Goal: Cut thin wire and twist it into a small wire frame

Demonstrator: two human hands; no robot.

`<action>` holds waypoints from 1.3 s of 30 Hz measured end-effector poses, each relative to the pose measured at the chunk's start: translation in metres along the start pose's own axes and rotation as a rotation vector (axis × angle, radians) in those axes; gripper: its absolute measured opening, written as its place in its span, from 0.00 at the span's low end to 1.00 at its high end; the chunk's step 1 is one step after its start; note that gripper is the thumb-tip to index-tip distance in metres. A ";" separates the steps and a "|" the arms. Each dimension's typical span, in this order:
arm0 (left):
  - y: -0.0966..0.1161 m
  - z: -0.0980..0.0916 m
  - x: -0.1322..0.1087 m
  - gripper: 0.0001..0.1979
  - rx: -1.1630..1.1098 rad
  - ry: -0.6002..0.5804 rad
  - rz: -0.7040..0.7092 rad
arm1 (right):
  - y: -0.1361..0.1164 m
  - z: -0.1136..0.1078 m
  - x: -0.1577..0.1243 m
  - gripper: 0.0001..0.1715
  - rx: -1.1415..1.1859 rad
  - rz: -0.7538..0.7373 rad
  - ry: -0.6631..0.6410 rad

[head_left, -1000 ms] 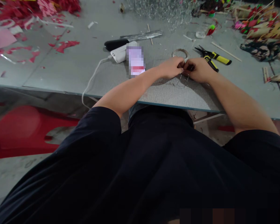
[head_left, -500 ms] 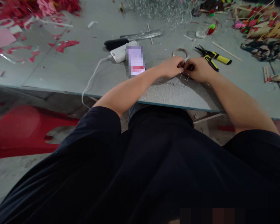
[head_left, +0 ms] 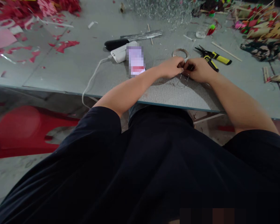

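Note:
My left hand and my right hand meet over the near part of the table, fingertips pinched close together. Between them they grip a thin bent wire, whose loops hang toward the table's front edge. The fingers hide the spot where the wire is held. Just beyond my left hand lies a roll of tape. Pliers with yellow and black handles rest beyond my right hand, jaws pointing away to the left.
A phone and a white power bank with a cable lie left of my hands, beside a black-handled tool. Silver wire is heaped at the back. Red scraps litter the left; a red stool stands below.

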State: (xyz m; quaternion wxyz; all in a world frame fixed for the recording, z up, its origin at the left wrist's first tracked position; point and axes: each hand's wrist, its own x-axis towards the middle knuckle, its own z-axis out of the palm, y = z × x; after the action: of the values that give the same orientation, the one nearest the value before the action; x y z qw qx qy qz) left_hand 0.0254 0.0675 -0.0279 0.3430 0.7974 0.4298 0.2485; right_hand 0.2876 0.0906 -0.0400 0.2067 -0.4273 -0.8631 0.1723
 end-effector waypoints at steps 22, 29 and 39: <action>-0.007 0.001 0.005 0.08 -0.043 0.005 0.007 | -0.001 0.000 0.000 0.11 -0.031 -0.054 0.018; -0.009 0.001 0.004 0.04 0.003 0.008 -0.008 | -0.003 -0.002 -0.001 0.20 -0.012 -0.001 -0.005; 0.002 -0.001 -0.003 0.05 -0.020 0.018 -0.068 | 0.000 0.000 0.000 0.15 -0.027 -0.027 0.009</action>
State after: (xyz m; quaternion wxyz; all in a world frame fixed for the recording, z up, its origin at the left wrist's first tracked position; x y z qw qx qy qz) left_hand 0.0239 0.0651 -0.0262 0.3551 0.7766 0.4573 0.2482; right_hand 0.2881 0.0909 -0.0398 0.2073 -0.4193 -0.8700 0.1560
